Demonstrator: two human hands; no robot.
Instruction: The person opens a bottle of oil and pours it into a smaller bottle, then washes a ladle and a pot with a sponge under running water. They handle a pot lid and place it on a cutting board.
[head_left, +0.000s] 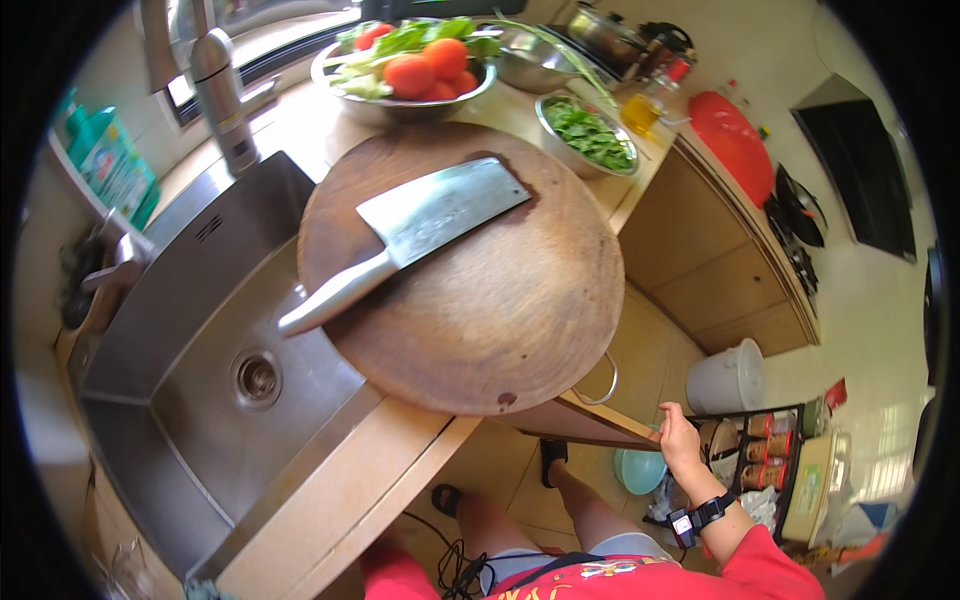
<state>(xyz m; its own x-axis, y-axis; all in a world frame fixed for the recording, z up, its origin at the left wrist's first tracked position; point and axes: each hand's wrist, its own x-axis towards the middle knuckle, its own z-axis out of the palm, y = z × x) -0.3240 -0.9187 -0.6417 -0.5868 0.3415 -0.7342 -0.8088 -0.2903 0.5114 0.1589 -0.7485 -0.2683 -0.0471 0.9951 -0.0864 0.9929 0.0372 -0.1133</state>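
My right hand (677, 435) is at the right, its fingers at the edge of an open cabinet door (600, 421) below the counter; a watch is on that wrist. My left hand is out of view; only the red sleeve shows at the bottom. Before me a round wooden chopping board (480, 322) lies on the counter beside the sink. A metal cleaver (450, 210) rests flat on it, its handle reaching over the sink. Behind the board stands a metal bowl (405, 112) of tomatoes and leafy greens. A smaller metal bowl (589, 135) holds cut greens.
The steel sink (202, 352) with its faucet (225, 105) is at the left. An oil bottle (646, 109) and a pot (600, 30) stand farther back. A lidded white bucket (727, 377), a light-blue basin (640, 470) and a shelf of jars are low at the right.
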